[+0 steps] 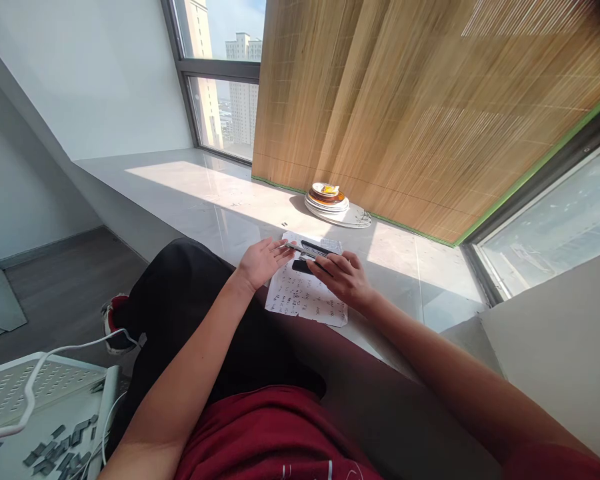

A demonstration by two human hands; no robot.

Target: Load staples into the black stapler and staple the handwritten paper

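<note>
A handwritten sheet of paper (305,297) lies on the pale window ledge (240,233), with dark objects above it. My right hand (344,277) has its fingers closed on a thin dark object (303,251) that points left toward my other hand. Palm up with its fingers spread, my left hand (264,262) is at the paper's upper left, by the tip of that thin object. A black bar-shaped item (301,267) shows just under the right fingers, and another long black item (316,247) lies behind them.
Stacked plates (327,203) stand on the ledge near the bamboo blind (380,120). Two tiny dark pieces (284,224) lie left of them. At the lower left, a white perforated basket (40,377) holds several grey pieces (63,450), with a white cable (80,346) over it.
</note>
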